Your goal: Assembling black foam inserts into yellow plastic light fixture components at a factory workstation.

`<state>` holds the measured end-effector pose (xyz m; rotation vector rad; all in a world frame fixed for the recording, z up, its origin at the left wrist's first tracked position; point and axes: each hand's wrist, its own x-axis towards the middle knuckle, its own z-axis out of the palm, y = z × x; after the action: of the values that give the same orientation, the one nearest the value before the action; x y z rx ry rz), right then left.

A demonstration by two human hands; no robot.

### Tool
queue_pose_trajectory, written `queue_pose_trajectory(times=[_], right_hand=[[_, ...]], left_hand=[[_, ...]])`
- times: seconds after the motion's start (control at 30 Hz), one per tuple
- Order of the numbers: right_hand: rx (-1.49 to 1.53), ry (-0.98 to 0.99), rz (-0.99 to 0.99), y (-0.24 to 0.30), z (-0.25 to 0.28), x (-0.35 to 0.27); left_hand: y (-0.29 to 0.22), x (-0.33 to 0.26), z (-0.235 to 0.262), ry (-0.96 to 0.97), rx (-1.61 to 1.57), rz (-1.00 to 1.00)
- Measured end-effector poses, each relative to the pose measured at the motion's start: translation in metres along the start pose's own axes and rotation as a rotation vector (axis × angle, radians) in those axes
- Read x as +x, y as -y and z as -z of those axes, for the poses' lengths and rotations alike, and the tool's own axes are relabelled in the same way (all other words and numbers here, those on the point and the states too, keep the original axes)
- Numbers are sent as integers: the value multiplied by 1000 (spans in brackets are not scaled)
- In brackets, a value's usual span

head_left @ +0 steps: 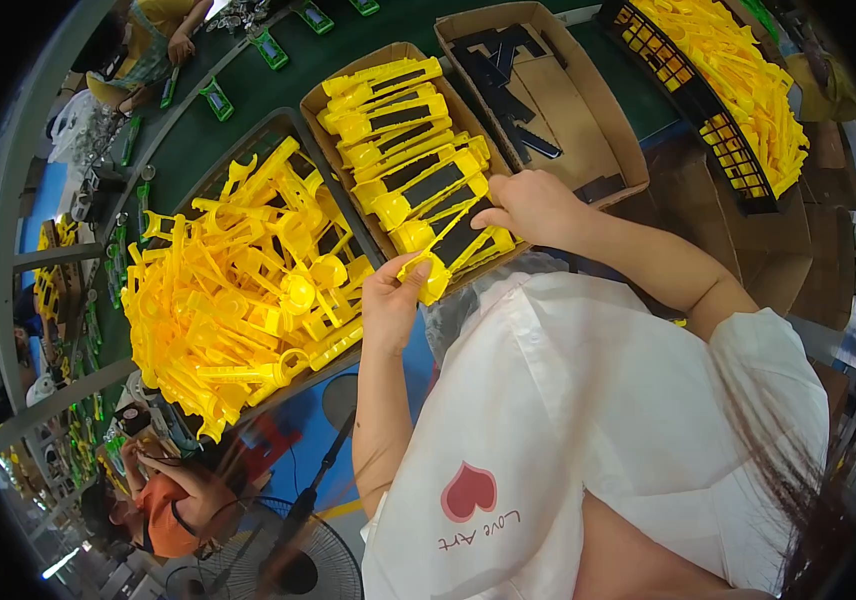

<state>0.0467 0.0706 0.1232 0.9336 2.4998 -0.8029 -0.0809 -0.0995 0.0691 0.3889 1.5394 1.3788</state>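
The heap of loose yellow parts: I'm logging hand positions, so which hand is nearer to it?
Left. The left hand sits just beside the heap of loose yellow parts; the right hand is farther off, over the cardboard box of assembled pieces.

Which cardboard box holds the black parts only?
The far cardboard box, right of the one packed with yellow pieces with black inserts. It holds loose black parts and shows much bare bottom.

A green conveyor belt (248, 110) ran between grey metal rails (23, 150); a floor fan (288, 565) stood on blue flooring (293, 450).
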Motion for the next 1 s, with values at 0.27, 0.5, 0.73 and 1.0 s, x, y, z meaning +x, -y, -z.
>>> queue_pose_trajectory(times=[0.27, 0.5, 0.73, 1.0], right_hand=[[579, 27, -68, -21, -4, 10], [305, -211, 17, -30, -28, 18], [335, -254, 12, -30, -17, 22], [469, -306, 57, -57, -36, 30]], left_hand=[[4, 8, 2, 106, -145, 17], [-33, 16, -37, -1, 1240, -237], [-43, 47, -59, -5, 1361, -174], [-35, 67, -74, 47, 1364, -210]])
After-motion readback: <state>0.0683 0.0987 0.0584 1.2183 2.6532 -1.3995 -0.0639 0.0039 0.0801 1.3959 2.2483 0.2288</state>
